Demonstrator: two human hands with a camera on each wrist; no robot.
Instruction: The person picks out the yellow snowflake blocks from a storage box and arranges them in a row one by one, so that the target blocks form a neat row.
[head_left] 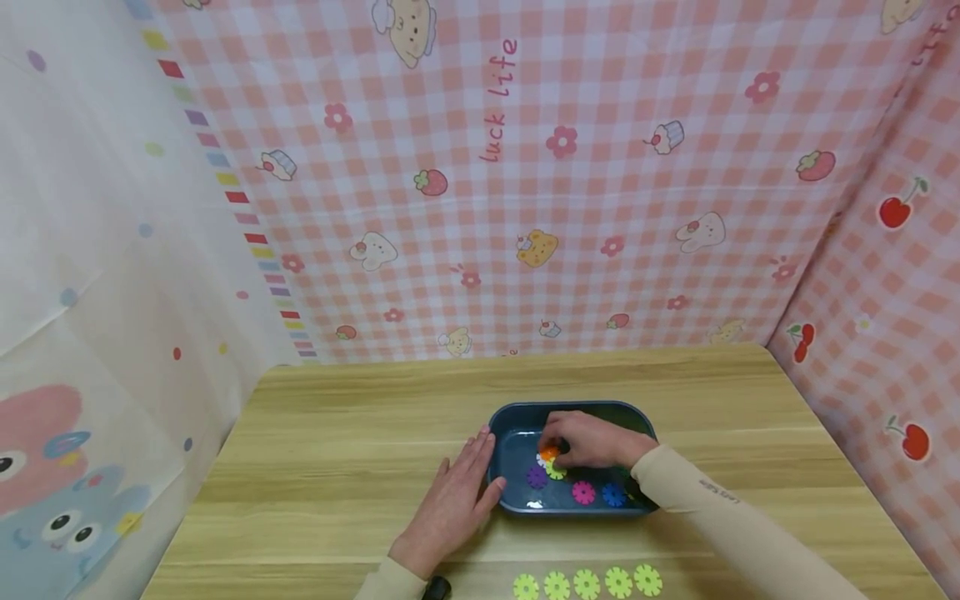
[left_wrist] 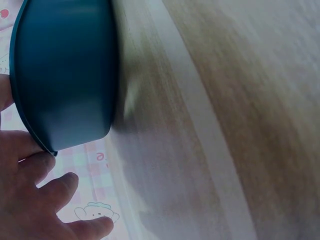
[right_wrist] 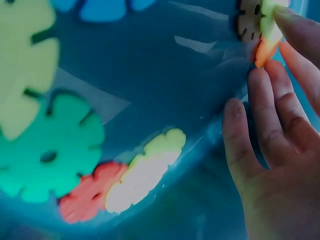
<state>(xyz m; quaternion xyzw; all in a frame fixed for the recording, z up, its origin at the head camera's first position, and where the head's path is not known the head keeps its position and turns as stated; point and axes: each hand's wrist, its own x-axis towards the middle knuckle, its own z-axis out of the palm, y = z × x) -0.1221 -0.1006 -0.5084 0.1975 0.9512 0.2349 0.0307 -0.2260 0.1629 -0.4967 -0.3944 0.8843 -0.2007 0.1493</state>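
Observation:
My left hand (head_left: 450, 512) rests against the left end of a dark blue tray (head_left: 513, 425), its fingers straight. In the left wrist view, its fingertips touch the rim of the tray (left_wrist: 65, 75). Inside the tray, my right hand (head_left: 592, 439) reaches down and pinches a yellow-green plastic snowflake disc (head_left: 556, 470) between thumb and finger. An orange disc (head_left: 550, 453) lies right against it, partly under the fingers. Beside them are a purple disc (head_left: 536, 477) and a partly hidden white disc (head_left: 540, 459). A pink disc (head_left: 583, 492) and a blue disc (head_left: 613, 495) lie nearer the front wall.
Several yellow-green discs (head_left: 587, 584) form a row on the wooden table (head_left: 360, 433), in front of the tray. At the tray's right end, the right wrist view shows a green disc (right_wrist: 50, 150), a red disc (right_wrist: 92, 195) and another yellow-green disc (right_wrist: 145, 172). Patterned cloth hangs behind.

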